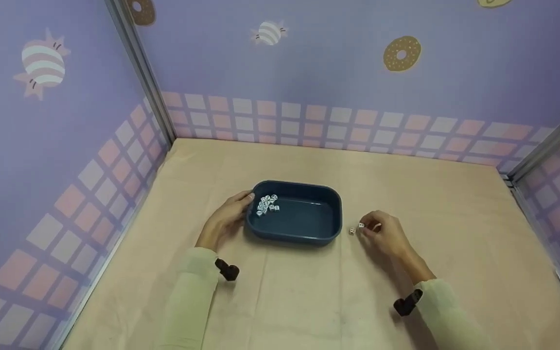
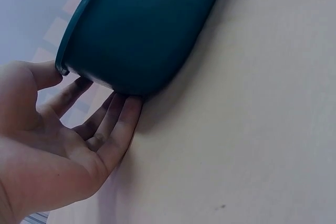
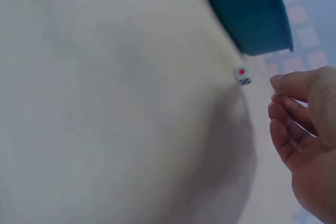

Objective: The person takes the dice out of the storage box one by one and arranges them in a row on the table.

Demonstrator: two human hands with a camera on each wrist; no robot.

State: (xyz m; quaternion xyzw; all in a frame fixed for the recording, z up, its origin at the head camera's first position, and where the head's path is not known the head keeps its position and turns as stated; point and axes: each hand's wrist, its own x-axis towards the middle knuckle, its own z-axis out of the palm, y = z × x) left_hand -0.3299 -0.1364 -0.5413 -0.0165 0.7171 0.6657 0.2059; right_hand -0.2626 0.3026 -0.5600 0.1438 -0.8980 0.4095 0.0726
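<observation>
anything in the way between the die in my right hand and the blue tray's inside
Yes: the blue tray has a raised right wall that the pinched die must clear. A loose die also lies between the right hand and tray, probably too low to block a lifted path.

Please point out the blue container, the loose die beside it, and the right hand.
Blue container [image 1: 304, 221]: head view, bare inner floor.
Loose die [image 3: 242, 75]: right wrist view, middle of its visible faces.
Right hand [image 1: 387, 236]: head view, back of hand.

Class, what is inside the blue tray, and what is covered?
White dice lie clustered in the blue tray, at the end held by the left hand. They hide the tray's base beneath them; their number is unclear.
</observation>
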